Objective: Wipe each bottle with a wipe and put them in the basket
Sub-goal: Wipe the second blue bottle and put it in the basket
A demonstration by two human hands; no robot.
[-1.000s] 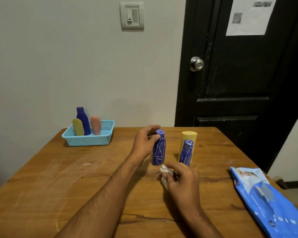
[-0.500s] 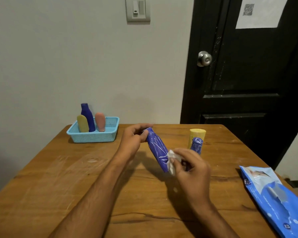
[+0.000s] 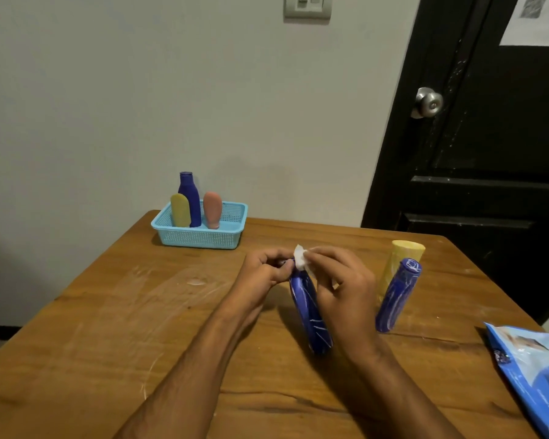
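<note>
Three bottles already stand in the blue basket at ten o'clock on the desk: a yellow one, a tall dark blue one and a pink one. The fourth, a blue bottle, is tilted at the centre; the left hand has its grip pinching the cap end while the right hand pinches a white wipe against the top. Still waiting at two o'clock are another blue bottle and a yellow bottle, so roughly half remains.
</note>
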